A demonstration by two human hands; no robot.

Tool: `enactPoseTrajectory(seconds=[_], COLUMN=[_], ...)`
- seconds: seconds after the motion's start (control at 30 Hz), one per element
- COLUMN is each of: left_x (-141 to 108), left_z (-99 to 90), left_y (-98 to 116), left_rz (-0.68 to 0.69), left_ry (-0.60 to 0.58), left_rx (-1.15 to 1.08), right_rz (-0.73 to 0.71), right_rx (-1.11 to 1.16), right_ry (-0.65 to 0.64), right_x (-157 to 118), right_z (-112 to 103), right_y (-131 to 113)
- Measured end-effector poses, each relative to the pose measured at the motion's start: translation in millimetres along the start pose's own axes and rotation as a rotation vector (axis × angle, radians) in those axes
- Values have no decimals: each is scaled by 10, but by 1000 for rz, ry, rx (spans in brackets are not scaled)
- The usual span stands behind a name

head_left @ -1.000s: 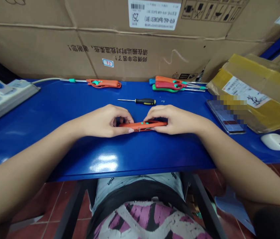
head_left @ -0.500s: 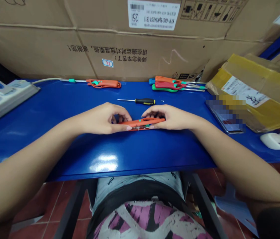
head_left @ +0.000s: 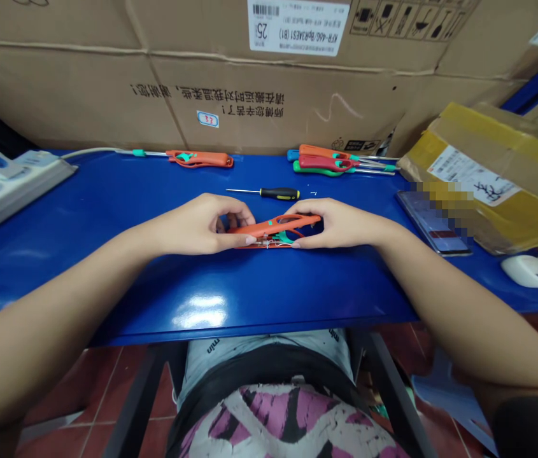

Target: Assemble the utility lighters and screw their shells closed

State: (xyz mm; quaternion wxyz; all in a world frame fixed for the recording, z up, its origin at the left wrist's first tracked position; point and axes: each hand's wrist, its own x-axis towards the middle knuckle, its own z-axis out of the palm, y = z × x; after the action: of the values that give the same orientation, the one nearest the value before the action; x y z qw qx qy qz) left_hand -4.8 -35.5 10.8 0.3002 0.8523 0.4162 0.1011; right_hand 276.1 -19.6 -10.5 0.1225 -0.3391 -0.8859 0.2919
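Observation:
An orange lighter casing [head_left: 269,227] lies partly split on the blue table [head_left: 249,280], its upper half tilted up toward the right. Between the halves show a green trigger [head_left: 282,238], metal parts and a thin wire. My left hand [head_left: 206,226] pinches the casing's left end, thumb in front and fingers behind. At the right end, my right hand [head_left: 333,224] has its thumb low by the bottom half and its fingers behind the raised half, closed around that end. Beyond the hands lies a black and yellow screwdriver [head_left: 279,193].
Along the back lie an orange lighter [head_left: 202,159] and several stacked lighters [head_left: 326,159]. A power strip [head_left: 15,187] sits left. Rightward are a phone [head_left: 433,222], a yellow-taped box [head_left: 493,178] and a white object [head_left: 529,270]. A large carton [head_left: 106,95] stands behind.
The upper casing half has risen at its right end, widening the gap and showing more of the green trigger. My right hand has shifted slightly right; my left hand has stayed nearly still.

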Motion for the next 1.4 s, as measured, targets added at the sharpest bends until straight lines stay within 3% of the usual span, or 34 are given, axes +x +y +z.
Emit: enactPoseTrajectory(seconds=[0.47,0.87,1.0,1.1,1.2,1.4], left_x=[-1,-63,-38,10,53,157], left_z=[-15,-159,-139,16,219,386], left_y=[5,-118,-107,-86,-21,119], left_rz=[80,155,124,33,34,19], left_ry=[31,-127,-31,98,251,273], left_rx=[37,-61,-151,-182,-227,-89], right_rz=[31,37,39,39,32,55], right_rx=[21,187,163,163,164,178], right_ry=[-59,-53,-70,-75,-77,-64], right_x=[45,58,65,73,73,66], right_z=[-10,21,8,10,14,20], right_y=[63,18,24,26,24,32])
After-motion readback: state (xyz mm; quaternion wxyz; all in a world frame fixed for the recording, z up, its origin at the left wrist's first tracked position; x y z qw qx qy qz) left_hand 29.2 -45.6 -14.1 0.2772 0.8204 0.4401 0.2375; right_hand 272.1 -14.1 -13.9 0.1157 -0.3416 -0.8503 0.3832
